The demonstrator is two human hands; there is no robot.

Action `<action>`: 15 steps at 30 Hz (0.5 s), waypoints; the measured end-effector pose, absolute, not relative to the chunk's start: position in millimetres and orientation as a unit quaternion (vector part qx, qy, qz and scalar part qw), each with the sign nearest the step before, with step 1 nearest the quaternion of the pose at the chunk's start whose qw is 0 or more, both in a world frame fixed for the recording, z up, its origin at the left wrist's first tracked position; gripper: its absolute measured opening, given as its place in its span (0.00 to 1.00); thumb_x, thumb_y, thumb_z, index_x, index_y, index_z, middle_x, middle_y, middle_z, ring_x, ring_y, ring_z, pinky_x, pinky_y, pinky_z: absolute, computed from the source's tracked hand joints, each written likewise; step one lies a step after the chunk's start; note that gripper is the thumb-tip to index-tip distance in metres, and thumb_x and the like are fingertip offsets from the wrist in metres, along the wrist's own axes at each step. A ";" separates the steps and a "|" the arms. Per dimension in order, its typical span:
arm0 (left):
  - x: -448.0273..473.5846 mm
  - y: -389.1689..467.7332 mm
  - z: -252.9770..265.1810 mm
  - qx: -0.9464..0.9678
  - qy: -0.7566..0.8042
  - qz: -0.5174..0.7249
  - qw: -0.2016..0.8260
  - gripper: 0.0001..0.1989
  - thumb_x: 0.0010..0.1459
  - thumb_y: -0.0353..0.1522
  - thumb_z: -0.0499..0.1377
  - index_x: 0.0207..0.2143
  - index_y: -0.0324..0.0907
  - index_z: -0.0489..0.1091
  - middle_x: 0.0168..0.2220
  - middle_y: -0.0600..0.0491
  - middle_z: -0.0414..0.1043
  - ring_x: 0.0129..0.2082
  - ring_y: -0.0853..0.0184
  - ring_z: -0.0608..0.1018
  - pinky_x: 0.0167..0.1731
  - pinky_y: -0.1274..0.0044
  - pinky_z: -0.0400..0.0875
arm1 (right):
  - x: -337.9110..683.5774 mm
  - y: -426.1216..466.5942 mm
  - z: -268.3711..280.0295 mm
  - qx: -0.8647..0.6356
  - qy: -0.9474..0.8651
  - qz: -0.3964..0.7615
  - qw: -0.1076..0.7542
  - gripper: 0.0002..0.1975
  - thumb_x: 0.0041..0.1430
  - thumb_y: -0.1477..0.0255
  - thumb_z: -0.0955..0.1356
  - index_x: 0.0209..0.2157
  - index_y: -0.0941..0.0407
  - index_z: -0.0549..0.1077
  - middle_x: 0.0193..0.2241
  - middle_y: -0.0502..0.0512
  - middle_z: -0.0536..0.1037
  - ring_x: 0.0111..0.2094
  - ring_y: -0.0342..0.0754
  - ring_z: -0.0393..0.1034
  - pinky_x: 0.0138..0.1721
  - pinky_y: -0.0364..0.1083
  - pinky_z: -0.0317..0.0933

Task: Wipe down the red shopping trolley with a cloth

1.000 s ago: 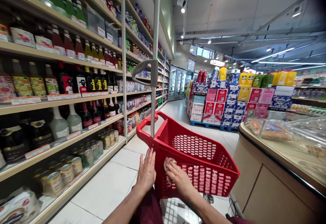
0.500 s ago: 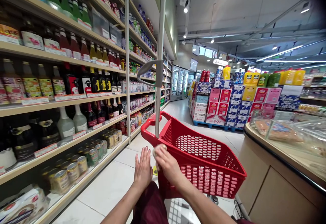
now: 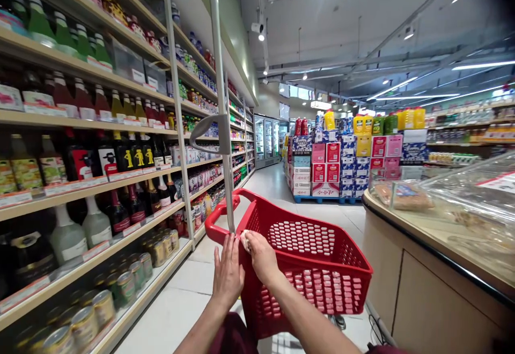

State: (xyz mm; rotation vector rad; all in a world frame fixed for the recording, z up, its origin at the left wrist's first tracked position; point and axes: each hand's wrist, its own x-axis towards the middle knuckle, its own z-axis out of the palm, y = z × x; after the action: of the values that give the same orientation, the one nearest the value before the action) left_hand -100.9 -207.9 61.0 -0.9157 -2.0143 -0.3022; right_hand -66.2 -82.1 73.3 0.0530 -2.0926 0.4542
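A red plastic shopping basket (image 3: 281,212) with perforated walls stands right in front of me. From its left end rises a grey metal pole with a grey grip (image 3: 211,135) partway up. My left hand (image 3: 228,273) lies with outstretched fingers against the near left side of the basket, fingertips at the pole's foot. Close beside it, my right hand (image 3: 260,257) pinches a small crumpled pale wipe (image 3: 244,240) against the basket's rim. Whether the wipe is cloth or paper I cannot tell.
Shelves of bottles and cans (image 3: 100,174) run along the left. A counter (image 3: 402,252) with wrapped food stands to the right. Stacked drink cartons (image 3: 325,166) rest on a blue pallet ahead, and glass-door fridges (image 3: 265,137) line the far end.
Both hands have come forward to the basket's left rim, the wipe now against it. The view has turned slightly right, so the shelves and basket appear farther left.
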 end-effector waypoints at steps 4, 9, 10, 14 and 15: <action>-100.6 -185.8 76.4 -0.424 -0.803 -0.087 0.409 0.31 0.48 0.23 0.47 0.57 0.33 0.50 0.59 0.43 0.50 0.60 0.60 0.50 0.57 0.62 0.45 | -36.1 -31.4 57.0 -0.076 -0.884 0.205 0.414 0.17 0.55 0.79 0.59 0.44 0.53 0.70 0.44 0.53 0.73 0.46 0.45 0.66 0.48 0.45 0.60; -92.8 -158.5 82.4 -0.448 -0.838 -0.053 0.308 0.27 0.48 0.27 0.48 0.54 0.35 0.58 0.56 0.46 0.58 0.58 0.61 0.55 0.58 0.63 0.43 | -14.7 19.6 41.0 -0.173 -0.871 0.191 0.418 0.16 0.58 0.74 0.56 0.43 0.55 0.70 0.41 0.59 0.74 0.40 0.50 0.69 0.39 0.49 0.64; -90.6 -152.7 81.8 -0.442 -0.848 -0.048 0.290 0.26 0.48 0.27 0.48 0.53 0.35 0.60 0.55 0.46 0.60 0.57 0.61 0.57 0.58 0.63 0.43 | -18.7 17.5 41.2 -0.158 -0.868 0.183 0.433 0.17 0.58 0.75 0.56 0.45 0.55 0.69 0.43 0.59 0.72 0.43 0.50 0.68 0.41 0.50 0.63; -85.2 -137.3 76.7 -0.417 -0.865 -0.037 0.276 0.24 0.50 0.29 0.47 0.51 0.36 0.62 0.52 0.46 0.64 0.56 0.60 0.60 0.58 0.63 0.40 | -39.5 -15.3 45.6 -0.064 -0.868 0.142 0.471 0.18 0.54 0.76 0.59 0.47 0.56 0.68 0.47 0.59 0.70 0.49 0.52 0.62 0.49 0.53 0.58; -85.5 -136.2 75.5 -0.418 -0.863 -0.033 0.281 0.24 0.51 0.30 0.47 0.51 0.36 0.62 0.52 0.46 0.64 0.56 0.60 0.59 0.58 0.63 0.40 | -40.9 -21.4 46.6 -0.050 -0.873 0.134 0.467 0.19 0.53 0.76 0.60 0.47 0.56 0.67 0.47 0.58 0.69 0.50 0.52 0.61 0.51 0.53 0.56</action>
State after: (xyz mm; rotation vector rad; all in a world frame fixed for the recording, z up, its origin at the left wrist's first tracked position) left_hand -85.5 -136.2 75.5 -1.1206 -2.3126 -0.0872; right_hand -40.9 -21.4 46.6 -0.1232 -2.1409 0.3293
